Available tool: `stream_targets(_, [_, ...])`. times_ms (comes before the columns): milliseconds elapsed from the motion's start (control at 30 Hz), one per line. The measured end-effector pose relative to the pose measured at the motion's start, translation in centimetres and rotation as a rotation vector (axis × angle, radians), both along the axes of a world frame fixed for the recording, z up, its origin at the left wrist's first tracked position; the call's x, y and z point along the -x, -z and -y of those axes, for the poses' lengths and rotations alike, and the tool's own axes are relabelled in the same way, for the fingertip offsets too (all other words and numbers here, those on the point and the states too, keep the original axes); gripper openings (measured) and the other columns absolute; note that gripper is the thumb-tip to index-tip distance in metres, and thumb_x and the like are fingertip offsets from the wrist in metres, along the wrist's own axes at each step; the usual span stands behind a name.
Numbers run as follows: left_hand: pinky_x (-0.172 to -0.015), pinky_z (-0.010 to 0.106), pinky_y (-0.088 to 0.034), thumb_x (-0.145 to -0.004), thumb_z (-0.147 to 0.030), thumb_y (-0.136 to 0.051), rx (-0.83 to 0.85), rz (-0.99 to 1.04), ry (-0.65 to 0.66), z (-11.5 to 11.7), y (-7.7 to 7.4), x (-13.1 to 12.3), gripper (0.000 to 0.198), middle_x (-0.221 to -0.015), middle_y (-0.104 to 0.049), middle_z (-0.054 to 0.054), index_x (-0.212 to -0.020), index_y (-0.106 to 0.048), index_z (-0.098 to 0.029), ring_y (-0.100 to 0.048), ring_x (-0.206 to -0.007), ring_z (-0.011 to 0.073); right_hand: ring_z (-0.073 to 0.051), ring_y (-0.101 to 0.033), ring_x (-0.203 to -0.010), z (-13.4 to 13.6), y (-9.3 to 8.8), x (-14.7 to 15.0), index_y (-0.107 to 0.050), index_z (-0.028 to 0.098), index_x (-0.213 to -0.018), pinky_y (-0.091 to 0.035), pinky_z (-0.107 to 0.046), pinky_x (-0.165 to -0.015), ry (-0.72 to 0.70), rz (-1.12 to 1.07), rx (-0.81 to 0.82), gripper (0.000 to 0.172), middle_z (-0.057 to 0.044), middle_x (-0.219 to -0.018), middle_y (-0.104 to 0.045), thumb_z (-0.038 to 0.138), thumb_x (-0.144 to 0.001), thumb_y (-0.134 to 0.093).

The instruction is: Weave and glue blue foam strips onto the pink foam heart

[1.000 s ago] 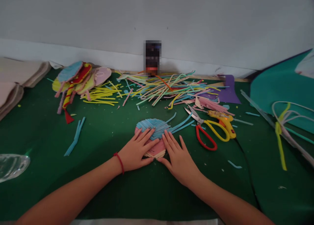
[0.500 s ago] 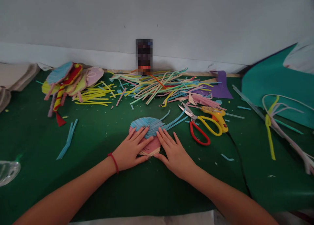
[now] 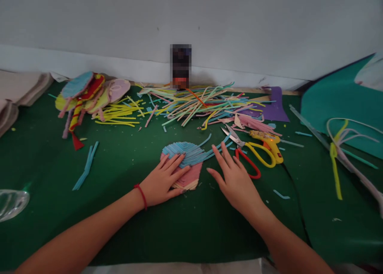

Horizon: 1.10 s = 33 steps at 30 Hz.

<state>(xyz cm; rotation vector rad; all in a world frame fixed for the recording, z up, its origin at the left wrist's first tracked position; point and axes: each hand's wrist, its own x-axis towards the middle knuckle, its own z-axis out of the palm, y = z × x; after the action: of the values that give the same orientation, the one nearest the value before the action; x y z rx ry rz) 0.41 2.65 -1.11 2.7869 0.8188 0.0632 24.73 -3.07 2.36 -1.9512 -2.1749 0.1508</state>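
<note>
A round piece [image 3: 184,154] woven of blue foam strips on a pink backing lies on the green table cover [image 3: 119,210]. My left hand [image 3: 163,180] rests flat on its lower left part, fingers spread, a red string round the wrist. My right hand [image 3: 235,176] hovers open just right of the piece, fingers stretched toward the scissors [image 3: 248,154] with red and yellow handles. Loose blue strip ends [image 3: 217,148] trail from the piece under my right fingertips.
A yellow glue gun [image 3: 267,140] lies beside the scissors, its black cord running toward me. A heap of coloured strips [image 3: 197,104] sits at the back by the wall. Finished woven pieces [image 3: 86,92] are stacked at the back left. Teal foam sheet [image 3: 338,102] lies right.
My right hand has lifted off the woven piece and moved right, toward the scissors. My left hand stays pressed on the piece.
</note>
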Motion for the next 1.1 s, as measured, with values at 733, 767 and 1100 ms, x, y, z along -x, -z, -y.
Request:
stream_targets(733, [-0.113, 0.056, -0.013, -0.091, -0.057, -0.039, 0.022, 0.02, -0.013, 0.1, 0.1, 0.1, 0.063, -0.157, -0.016, 0.012, -0.146, -0.027, -0.028, -0.017, -0.143, 0.0318, -0.027, -0.054, -0.12, -2.0, 0.5, -1.4, -0.032, 0.024, -0.145, -0.049, -0.043, -0.091, -0.05, -0.051, -0.02, 0.052, -0.011, -0.152, -0.029, 0.042, -0.096, -0.03])
stream_targets(767, [-0.113, 0.056, -0.013, -0.091, -0.057, -0.039, 0.022, 0.02, -0.01, 0.0, 0.1, 0.1, 0.063, -0.157, -0.015, 0.012, -0.146, -0.027, -0.028, -0.016, -0.143, 0.0314, -0.026, -0.055, -0.117, -2.1, -0.1, -2.4, -0.037, 0.024, -0.142, -0.051, -0.042, -0.088, 0.02, -0.076, -0.059, 0.049, -0.01, -0.148, -0.037, 0.039, -0.096, -0.031])
stream_targets(1100, [-0.114, 0.055, -0.01, -0.091, -0.05, -0.043, -0.063, 0.065, 0.009, -0.2, -0.1, 1.0, 0.063, -0.155, -0.021, 0.014, -0.146, -0.029, -0.024, -0.019, -0.142, 0.0312, -0.029, -0.06, -0.088, -4.2, 0.6, -16.8, -0.062, 0.009, -0.101, -0.046, -0.041, -0.073, 0.864, -0.074, -0.004, 0.049, -0.021, -0.095, -0.063, 0.052, -0.08, -0.051])
